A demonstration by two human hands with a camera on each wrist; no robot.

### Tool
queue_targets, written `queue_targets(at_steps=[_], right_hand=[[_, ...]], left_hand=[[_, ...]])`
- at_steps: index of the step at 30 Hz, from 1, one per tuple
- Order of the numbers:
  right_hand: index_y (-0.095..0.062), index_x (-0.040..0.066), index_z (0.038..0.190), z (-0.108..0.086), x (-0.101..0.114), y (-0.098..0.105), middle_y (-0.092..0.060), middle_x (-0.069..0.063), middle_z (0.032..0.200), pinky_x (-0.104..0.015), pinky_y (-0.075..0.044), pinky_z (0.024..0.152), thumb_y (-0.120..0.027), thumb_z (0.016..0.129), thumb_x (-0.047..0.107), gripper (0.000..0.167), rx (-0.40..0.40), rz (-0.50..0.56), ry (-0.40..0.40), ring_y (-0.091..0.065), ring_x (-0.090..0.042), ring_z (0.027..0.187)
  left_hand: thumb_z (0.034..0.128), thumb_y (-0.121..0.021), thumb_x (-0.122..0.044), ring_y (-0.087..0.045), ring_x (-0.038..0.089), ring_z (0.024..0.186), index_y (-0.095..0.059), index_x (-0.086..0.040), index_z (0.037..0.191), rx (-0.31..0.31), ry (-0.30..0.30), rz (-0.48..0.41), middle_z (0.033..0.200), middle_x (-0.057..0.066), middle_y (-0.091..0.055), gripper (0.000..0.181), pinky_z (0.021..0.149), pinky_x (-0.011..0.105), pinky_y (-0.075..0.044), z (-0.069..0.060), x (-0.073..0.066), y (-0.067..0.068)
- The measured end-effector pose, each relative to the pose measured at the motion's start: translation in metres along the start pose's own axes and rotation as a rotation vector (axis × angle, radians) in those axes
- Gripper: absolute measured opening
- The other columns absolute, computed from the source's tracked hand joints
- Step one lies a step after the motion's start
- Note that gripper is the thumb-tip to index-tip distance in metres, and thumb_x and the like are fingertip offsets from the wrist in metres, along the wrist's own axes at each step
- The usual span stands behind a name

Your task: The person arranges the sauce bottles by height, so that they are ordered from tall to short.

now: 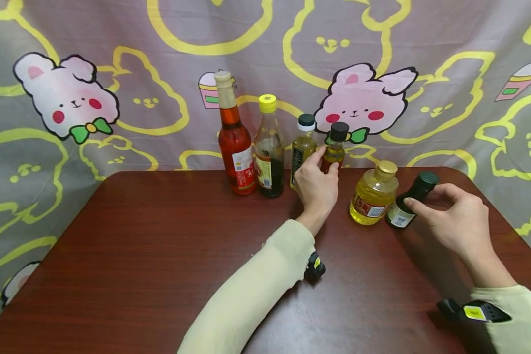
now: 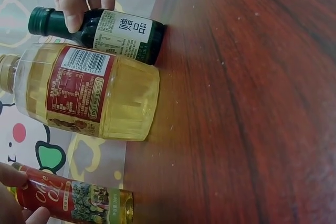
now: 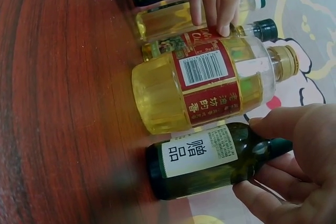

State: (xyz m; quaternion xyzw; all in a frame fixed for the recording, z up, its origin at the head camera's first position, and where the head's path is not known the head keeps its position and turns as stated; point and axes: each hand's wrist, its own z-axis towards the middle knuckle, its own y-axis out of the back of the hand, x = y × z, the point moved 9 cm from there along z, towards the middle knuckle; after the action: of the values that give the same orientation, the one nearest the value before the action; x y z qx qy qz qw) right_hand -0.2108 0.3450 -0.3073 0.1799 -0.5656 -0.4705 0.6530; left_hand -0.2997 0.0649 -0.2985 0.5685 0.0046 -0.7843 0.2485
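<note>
My left hand (image 1: 317, 184) grips a slim olive oil bottle (image 1: 335, 152), which has a dark cap and, in the left wrist view, a red label (image 2: 50, 190). On the right, my right hand (image 1: 462, 223) pinches the neck of a small dark green bottle (image 1: 400, 215) with a white label, thumb on one side and fingers on the other. This bottle's base is on or very near the table. Between the two hands stands a squat bottle of yellow oil (image 1: 371, 196) with a gold cap, close beside the dark green bottle.
Left of the olive oil stand a narrow oil bottle (image 1: 302, 147) with a dark cap, a yellow-capped bottle of dark liquid (image 1: 270, 162) and a tall red bottle (image 1: 238, 157). All are near the back edge of the brown table (image 1: 159, 255), before a patterned curtain (image 1: 159, 98).
</note>
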Motion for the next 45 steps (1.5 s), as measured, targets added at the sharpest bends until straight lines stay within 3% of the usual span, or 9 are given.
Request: queue_targets(at_steps=[11,18,23,27,30,33,36,41,45], right_hand=[[-0.069,0.002,0.116,-0.001,0.005,-0.007,-0.074,-0.027,0.113,-0.027,-0.039,0.068,-0.08,0.093,0.043,0.049,0.023,0.026,-0.009,-0.061,-0.029,0.104],[-0.07,0.002,0.115,0.001,0.002,0.002,-0.074,-0.026,0.112,-0.026,-0.038,0.067,-0.081,0.092,0.041,0.046,-0.01,0.01,-0.01,-0.058,-0.021,0.099],[-0.07,0.0,0.117,0.002,0.002,0.0,-0.074,-0.028,0.114,-0.027,-0.038,0.068,-0.081,0.093,0.039,0.047,0.005,0.022,-0.001,-0.061,-0.031,0.107],[-0.07,0.001,0.117,0.001,0.001,-0.001,-0.075,-0.028,0.114,-0.026,-0.038,0.069,-0.082,0.093,0.039,0.047,0.01,0.013,-0.009,-0.061,-0.033,0.108],[-0.07,0.001,0.117,0.0,0.0,-0.001,-0.075,-0.028,0.114,-0.026,-0.038,0.069,-0.082,0.092,0.04,0.047,0.015,0.015,-0.01,-0.061,-0.033,0.108],[-0.07,0.001,0.117,0.0,0.001,-0.001,-0.075,-0.028,0.114,-0.026,-0.038,0.069,-0.082,0.092,0.04,0.047,0.016,0.019,-0.009,-0.062,-0.035,0.109],[-0.071,0.002,0.116,0.001,0.002,0.0,-0.075,-0.027,0.114,-0.025,-0.038,0.068,-0.082,0.091,0.042,0.048,0.009,0.018,-0.004,-0.06,-0.028,0.104],[-0.072,0.003,0.116,0.0,0.0,0.001,-0.077,-0.027,0.113,-0.023,-0.04,0.066,-0.083,0.09,0.044,0.049,0.008,0.024,-0.004,-0.048,0.008,0.09],[-0.073,0.004,0.115,0.0,0.0,0.001,-0.077,-0.026,0.111,-0.024,-0.04,0.066,-0.084,0.09,0.044,0.049,0.002,0.02,0.011,-0.041,0.015,0.086]], left_hand=[[0.0947,-0.082,-0.019,-0.074,0.019,0.119,-0.075,-0.018,0.135,-0.006,0.01,-0.009,0.131,0.0,-0.077,0.041,0.1,0.036,-0.061,-0.002,0.005,0.005],[0.0958,-0.08,-0.02,-0.075,0.02,0.116,-0.075,-0.021,0.135,0.002,-0.017,-0.011,0.132,-0.003,-0.077,0.039,0.099,0.035,-0.06,0.0,-0.001,0.001],[0.0958,-0.08,-0.018,-0.075,0.024,0.11,-0.076,-0.018,0.133,-0.023,-0.059,-0.087,0.13,0.0,-0.078,0.038,0.091,0.037,-0.062,-0.004,-0.007,0.008],[0.0963,-0.078,-0.017,-0.073,0.025,0.112,-0.075,-0.013,0.132,-0.037,-0.137,-0.178,0.126,0.005,-0.078,0.036,0.092,0.039,-0.062,-0.012,-0.015,0.015],[0.0948,-0.08,-0.018,-0.074,0.022,0.109,-0.076,-0.01,0.128,-0.038,-0.211,-0.211,0.119,0.006,-0.079,0.034,0.092,0.032,-0.061,-0.019,-0.023,0.02],[0.0925,-0.083,-0.021,-0.074,0.02,0.109,-0.076,-0.01,0.126,0.036,-0.264,-0.245,0.12,0.005,-0.079,0.036,0.094,0.023,-0.059,-0.024,-0.031,0.015],[0.0897,-0.086,-0.026,-0.073,0.016,0.113,-0.074,-0.011,0.129,0.175,-0.261,-0.257,0.126,0.004,-0.078,0.044,0.096,0.018,-0.056,-0.028,-0.036,0.003],[0.0848,-0.091,-0.036,-0.068,0.006,0.121,-0.07,-0.02,0.138,0.416,-0.101,-0.231,0.135,-0.005,-0.074,0.059,0.1,0.018,-0.054,-0.039,-0.028,-0.027],[0.0808,-0.093,-0.042,-0.066,0.003,0.121,-0.066,-0.027,0.141,0.499,-0.001,-0.173,0.136,-0.014,-0.071,0.068,0.1,0.023,-0.055,-0.047,-0.018,-0.043]])
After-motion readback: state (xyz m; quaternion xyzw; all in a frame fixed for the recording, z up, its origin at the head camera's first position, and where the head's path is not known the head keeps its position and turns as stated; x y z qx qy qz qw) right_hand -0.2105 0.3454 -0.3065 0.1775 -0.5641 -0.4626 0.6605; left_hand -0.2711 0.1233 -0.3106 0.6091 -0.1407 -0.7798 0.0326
